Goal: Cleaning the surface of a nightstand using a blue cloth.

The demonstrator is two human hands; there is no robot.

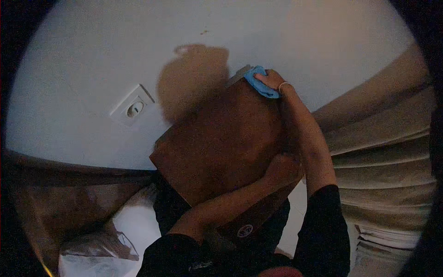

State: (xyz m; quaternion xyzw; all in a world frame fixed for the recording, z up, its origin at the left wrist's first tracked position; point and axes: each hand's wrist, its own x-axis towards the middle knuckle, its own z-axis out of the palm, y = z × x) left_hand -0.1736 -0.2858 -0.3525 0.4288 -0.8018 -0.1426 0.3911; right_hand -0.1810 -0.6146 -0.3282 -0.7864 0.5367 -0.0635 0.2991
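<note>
A dark brown wooden panel or furniture top (pixel 214 138) lies before me, its far edge close to the pale wall. My right hand (pixel 273 80) presses a folded blue cloth (pixel 260 83) onto the far right corner, the thumb lying on top of the cloth. My left arm crosses low over the near part of the wood. The left hand (pixel 283 169) rests curled at the right edge of the panel. Its fingers are mostly in shade, so I cannot tell whether they grip the edge.
A white wall socket (pixel 134 109) sits on the pale wall (pixel 86 62) to the left. Beige curtains (pixel 377 162) hang in folds at the right. A white plastic bag (pixel 93 265) lies at lower left. A brown shadow falls on the wall beyond the panel.
</note>
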